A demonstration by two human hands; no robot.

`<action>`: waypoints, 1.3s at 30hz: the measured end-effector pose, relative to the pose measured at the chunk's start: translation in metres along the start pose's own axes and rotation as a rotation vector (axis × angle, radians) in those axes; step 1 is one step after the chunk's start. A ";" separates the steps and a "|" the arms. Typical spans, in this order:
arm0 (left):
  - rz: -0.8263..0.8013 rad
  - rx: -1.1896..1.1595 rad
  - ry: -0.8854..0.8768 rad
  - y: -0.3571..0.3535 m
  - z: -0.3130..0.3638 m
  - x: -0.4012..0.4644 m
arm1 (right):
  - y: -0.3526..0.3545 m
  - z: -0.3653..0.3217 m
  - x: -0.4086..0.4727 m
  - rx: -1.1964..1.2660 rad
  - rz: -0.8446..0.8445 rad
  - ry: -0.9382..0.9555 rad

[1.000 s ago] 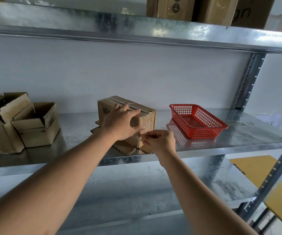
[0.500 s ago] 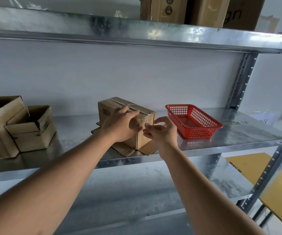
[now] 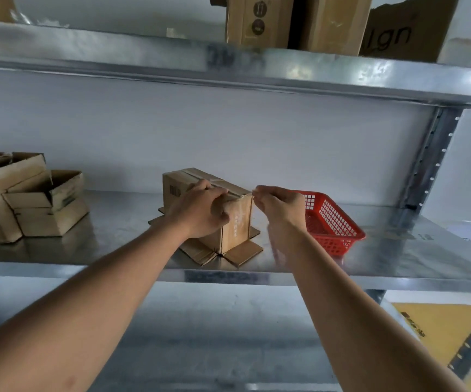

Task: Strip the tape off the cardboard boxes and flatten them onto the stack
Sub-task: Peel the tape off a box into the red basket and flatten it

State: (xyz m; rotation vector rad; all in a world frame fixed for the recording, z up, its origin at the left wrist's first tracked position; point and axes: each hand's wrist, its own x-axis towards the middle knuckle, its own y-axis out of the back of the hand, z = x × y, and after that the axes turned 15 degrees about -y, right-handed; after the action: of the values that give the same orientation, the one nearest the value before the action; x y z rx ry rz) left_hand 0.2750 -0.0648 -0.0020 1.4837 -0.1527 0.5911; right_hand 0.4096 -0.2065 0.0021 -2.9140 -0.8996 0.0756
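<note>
1. We judge the task to be in its early middle: the taped box [image 3: 208, 205] stands upright on a flattened sheet of cardboard [image 3: 200, 251], which reads as the start of the stack, and tape still runs along its top seam and down its near face.
2. Our left hand [image 3: 200, 210] grips the top near corner of the taped box, fingers curled over the edge. Our right hand [image 3: 278, 205] is just right of that corner, fingertips pinched together on what looks like the tape end [image 3: 252, 195]; the strip itself is too thin and clear for us to be certain.
3. What remains, by our reckoning: peel this tape off, flatten the taped box, then deal with the open boxes [image 3: 27, 199] well to its left, whose flaps stand up.
4. A red basket [image 3: 333, 222] sits just right of the taped box, partly behind our right hand.
5. Everything rests on a galvanised metal shelf [image 3: 398, 250], shiny and reflective, against a pale wall. Above the taped box, an upper shelf [image 3: 143, 58] carries larger cartons [image 3: 327, 21]; below it, another shelf level shows.
</note>
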 end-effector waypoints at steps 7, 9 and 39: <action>0.068 -0.026 0.108 -0.015 0.027 0.017 | 0.056 -0.011 0.032 -0.233 0.014 0.050; 0.070 -0.019 0.128 -0.018 0.033 0.023 | 0.071 -0.008 0.043 -0.347 0.049 0.065; 0.111 0.010 0.100 -0.029 0.025 0.031 | 0.106 0.006 0.098 -1.167 0.042 0.026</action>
State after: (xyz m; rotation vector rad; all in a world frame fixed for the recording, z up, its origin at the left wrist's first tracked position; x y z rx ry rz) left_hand 0.3217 -0.0797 -0.0112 1.4584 -0.1558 0.7552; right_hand 0.5496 -0.2376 -0.0169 -3.9274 -1.1402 -0.7233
